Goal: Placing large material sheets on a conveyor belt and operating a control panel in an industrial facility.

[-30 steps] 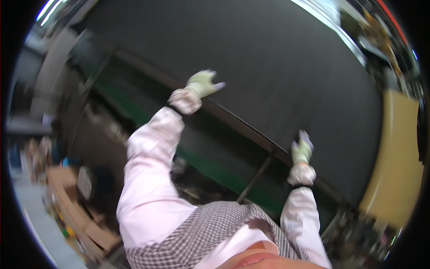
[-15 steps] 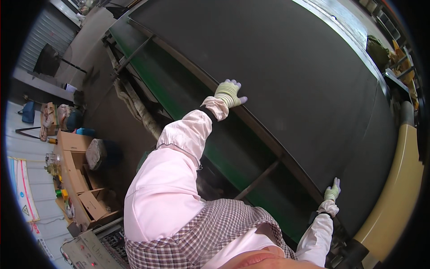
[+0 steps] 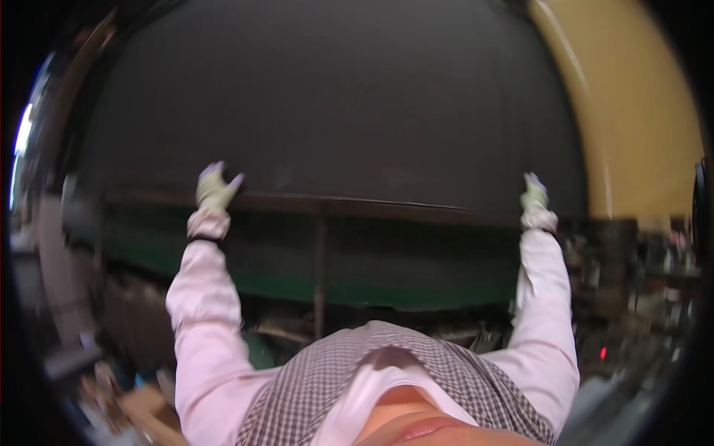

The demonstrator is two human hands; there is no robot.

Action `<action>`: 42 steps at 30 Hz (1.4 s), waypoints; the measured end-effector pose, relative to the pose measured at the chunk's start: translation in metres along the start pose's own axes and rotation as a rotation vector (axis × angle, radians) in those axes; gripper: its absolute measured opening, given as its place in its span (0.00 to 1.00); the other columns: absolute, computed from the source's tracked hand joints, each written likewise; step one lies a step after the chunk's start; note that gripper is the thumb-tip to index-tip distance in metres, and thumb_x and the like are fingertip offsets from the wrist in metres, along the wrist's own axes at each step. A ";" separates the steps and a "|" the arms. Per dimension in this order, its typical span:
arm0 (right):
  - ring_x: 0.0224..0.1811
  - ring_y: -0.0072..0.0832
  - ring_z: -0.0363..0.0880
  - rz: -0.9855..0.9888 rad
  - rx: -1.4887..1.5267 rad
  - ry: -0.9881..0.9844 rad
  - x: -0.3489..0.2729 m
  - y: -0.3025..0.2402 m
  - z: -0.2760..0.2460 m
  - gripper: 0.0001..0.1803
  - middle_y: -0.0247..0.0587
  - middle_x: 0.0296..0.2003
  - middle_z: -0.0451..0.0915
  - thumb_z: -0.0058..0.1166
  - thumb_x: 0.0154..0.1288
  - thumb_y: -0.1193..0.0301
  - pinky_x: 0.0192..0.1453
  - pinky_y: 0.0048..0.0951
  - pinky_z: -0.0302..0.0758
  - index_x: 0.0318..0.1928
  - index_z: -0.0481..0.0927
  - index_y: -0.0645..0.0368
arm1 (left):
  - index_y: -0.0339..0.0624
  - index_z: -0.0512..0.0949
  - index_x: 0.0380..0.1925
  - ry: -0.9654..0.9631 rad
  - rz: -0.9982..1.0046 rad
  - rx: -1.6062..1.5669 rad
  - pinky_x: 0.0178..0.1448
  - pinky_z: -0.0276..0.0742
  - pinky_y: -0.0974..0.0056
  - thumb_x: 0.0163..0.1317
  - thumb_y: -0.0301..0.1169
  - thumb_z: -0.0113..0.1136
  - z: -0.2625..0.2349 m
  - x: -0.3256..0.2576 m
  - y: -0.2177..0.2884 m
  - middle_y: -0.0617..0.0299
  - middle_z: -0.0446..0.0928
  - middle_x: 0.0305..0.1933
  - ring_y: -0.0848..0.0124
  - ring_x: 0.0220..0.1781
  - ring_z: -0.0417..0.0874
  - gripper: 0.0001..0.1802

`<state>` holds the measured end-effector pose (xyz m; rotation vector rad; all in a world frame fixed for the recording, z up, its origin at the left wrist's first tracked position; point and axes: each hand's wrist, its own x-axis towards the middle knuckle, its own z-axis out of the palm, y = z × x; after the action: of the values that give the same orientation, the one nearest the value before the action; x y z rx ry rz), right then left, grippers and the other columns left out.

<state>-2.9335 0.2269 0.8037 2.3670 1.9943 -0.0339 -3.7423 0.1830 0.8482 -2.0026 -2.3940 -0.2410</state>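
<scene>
A wide, flat black sheet (image 3: 357, 104) spans the view in front of me, with its near edge running from left to right. My left hand (image 3: 215, 186), in a pale green glove with lilac fingertips, is at the left part of that edge, thumb apart from the fingers. Farther right, my right hand (image 3: 534, 192) reaches over the same edge in a matching glove, fingers stretched forward. Neither hand holds anything. Both appear to rest on the sheet, though motion blur softens the contact.
A large tan, glossy curved cover or roller (image 3: 632, 111) borders the sheet on the right. Below the near edge are a dark upright bar (image 3: 320, 267) and a green-edged lower surface (image 3: 401, 293). Blurred machinery with a red light (image 3: 603, 352) stands at the lower right; a brown box (image 3: 149, 409), lower left.
My view has swung to the right, so the sheet's edge now lies level and the tan cover fills more of the upper right. Both hands remain open at the sheet's edge.
</scene>
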 end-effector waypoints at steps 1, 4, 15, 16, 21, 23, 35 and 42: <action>0.69 0.44 0.64 0.072 -0.019 -0.037 0.000 0.010 0.002 0.34 0.49 0.67 0.65 0.47 0.50 0.83 0.72 0.37 0.62 0.62 0.72 0.51 | 0.40 0.77 0.47 -0.061 0.005 -0.006 0.60 0.71 0.51 0.50 0.51 0.67 -0.009 0.003 0.013 0.50 0.76 0.50 0.51 0.56 0.74 0.31; 0.72 0.41 0.58 0.202 -0.084 -0.158 -0.002 0.000 0.011 0.37 0.44 0.71 0.57 0.51 0.55 0.77 0.73 0.39 0.60 0.68 0.62 0.48 | 0.41 0.76 0.43 -0.082 0.045 0.079 0.57 0.73 0.51 0.50 0.51 0.68 -0.021 -0.001 0.010 0.52 0.76 0.47 0.51 0.52 0.74 0.29; 0.61 0.44 0.72 0.077 -0.303 -0.047 -0.035 -0.057 -0.039 0.19 0.51 0.58 0.74 0.45 0.63 0.73 0.65 0.40 0.71 0.53 0.78 0.60 | 0.39 0.77 0.51 -0.243 0.087 -0.153 0.62 0.71 0.51 0.56 0.57 0.60 -0.070 -0.006 0.053 0.47 0.77 0.54 0.50 0.58 0.75 0.34; 0.67 0.43 0.65 0.125 -0.302 0.015 -0.049 -0.042 -0.044 0.25 0.50 0.65 0.67 0.47 0.60 0.74 0.70 0.37 0.64 0.60 0.73 0.59 | 0.40 0.78 0.48 -0.242 0.166 -0.190 0.60 0.72 0.51 0.56 0.56 0.59 -0.065 0.004 0.065 0.48 0.77 0.52 0.50 0.56 0.76 0.32; 0.66 0.46 0.66 -0.196 -0.170 0.321 -0.064 -0.143 -0.048 0.34 0.48 0.65 0.67 0.52 0.54 0.76 0.69 0.41 0.65 0.65 0.67 0.56 | 0.39 0.77 0.49 -0.353 0.187 -0.102 0.62 0.71 0.51 0.58 0.59 0.53 -0.063 -0.005 0.096 0.50 0.76 0.54 0.53 0.59 0.74 0.34; 0.64 0.47 0.67 -0.320 -0.041 0.401 -0.074 -0.194 -0.057 0.33 0.49 0.64 0.68 0.52 0.53 0.77 0.69 0.43 0.65 0.63 0.68 0.56 | 0.39 0.77 0.50 -0.362 0.216 -0.114 0.62 0.72 0.52 0.59 0.59 0.52 -0.065 -0.012 0.115 0.50 0.75 0.55 0.54 0.60 0.74 0.35; 0.63 0.48 0.68 -0.533 0.223 0.437 -0.160 -0.346 -0.092 0.31 0.52 0.63 0.69 0.51 0.52 0.80 0.68 0.45 0.65 0.61 0.71 0.60 | 0.39 0.71 0.57 0.049 0.421 -0.606 0.66 0.65 0.51 0.55 0.46 0.62 -0.071 -0.077 0.040 0.48 0.73 0.57 0.50 0.61 0.71 0.32; 0.65 0.47 0.66 -0.528 0.282 0.307 -0.200 -0.429 -0.110 0.30 0.50 0.63 0.69 0.53 0.53 0.80 0.69 0.44 0.63 0.60 0.72 0.58 | 0.41 0.72 0.55 0.262 0.063 -0.373 0.66 0.66 0.51 0.53 0.45 0.65 -0.100 -0.062 -0.155 0.48 0.74 0.55 0.50 0.59 0.72 0.32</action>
<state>-3.3919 0.1085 0.9139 1.9988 2.8866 0.0338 -3.8918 0.0834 0.9231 -2.0182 -2.2453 -0.9473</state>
